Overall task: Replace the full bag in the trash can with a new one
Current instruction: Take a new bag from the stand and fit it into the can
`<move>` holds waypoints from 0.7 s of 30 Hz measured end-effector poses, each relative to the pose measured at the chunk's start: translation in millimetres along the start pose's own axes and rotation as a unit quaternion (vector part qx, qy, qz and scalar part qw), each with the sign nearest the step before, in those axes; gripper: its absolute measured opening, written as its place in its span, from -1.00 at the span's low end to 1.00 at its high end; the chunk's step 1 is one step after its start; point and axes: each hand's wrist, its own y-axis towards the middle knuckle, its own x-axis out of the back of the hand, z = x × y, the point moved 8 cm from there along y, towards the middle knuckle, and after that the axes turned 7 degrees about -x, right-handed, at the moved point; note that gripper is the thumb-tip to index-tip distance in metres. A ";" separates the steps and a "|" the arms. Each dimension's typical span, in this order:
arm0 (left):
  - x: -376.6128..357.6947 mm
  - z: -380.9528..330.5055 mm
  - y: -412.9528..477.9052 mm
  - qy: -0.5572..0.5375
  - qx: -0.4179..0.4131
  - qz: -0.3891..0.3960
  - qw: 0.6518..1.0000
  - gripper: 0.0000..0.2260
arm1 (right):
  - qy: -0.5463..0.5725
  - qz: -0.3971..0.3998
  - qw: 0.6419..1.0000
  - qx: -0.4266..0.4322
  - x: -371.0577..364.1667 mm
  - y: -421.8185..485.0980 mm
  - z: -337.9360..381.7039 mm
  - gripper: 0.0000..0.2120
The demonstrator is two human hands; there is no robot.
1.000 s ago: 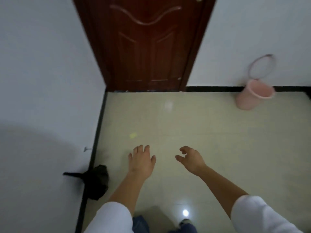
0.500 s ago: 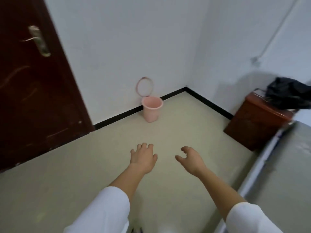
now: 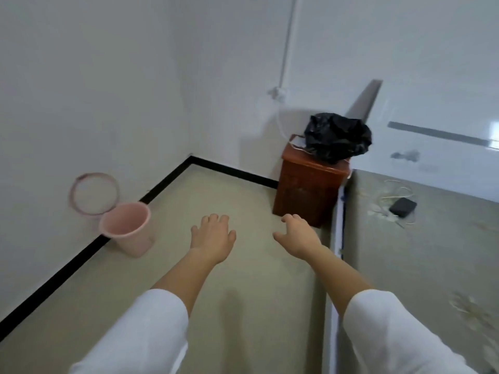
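A pink trash can (image 3: 127, 228) stands on the floor against the left wall, with no bag visible in it. Its pink ring (image 3: 93, 193) leans on the wall behind it. A crumpled black bag (image 3: 337, 136) lies on a brown cabinet (image 3: 307, 184) in the far corner. My left hand (image 3: 212, 236) and my right hand (image 3: 297, 233) are held out over the floor, palms down, fingers apart, holding nothing. Both are well short of the can and the bag.
A bed with a grey patterned cover (image 3: 421, 265) fills the right side, with a black device (image 3: 402, 207) and a white cable on it. White walls with a black skirting meet in the corner. A white pipe (image 3: 287, 44) runs down the far wall.
The view has swung right, from the brown door to the room's corner. The trash can has shifted to the left of the frame and the cabinet with the black bag has come nearer. Both hands stay empty.
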 end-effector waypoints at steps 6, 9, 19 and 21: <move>11.6 -58.9 140.4 0.021 -0.069 0.007 0.997 -0.60 | -0.015 -0.024 0.999 -0.045 53.8 113.6 -43.6 -0.56; 5.7 -85.4 212.3 0.026 -0.088 0.017 0.996 -0.61 | -0.004 -0.034 0.997 -0.065 75.7 174.5 -70.6 -0.57; -9.1 -213.0 454.7 -0.038 -0.104 -0.006 0.994 -0.65 | 0.006 -0.046 0.996 -0.081 173.8 393.5 -184.7 -0.52; -8.9 -236.3 496.5 -0.055 -0.110 -0.013 0.992 -0.60 | -0.003 -0.048 0.995 -0.092 192.8 434.2 -206.8 -0.56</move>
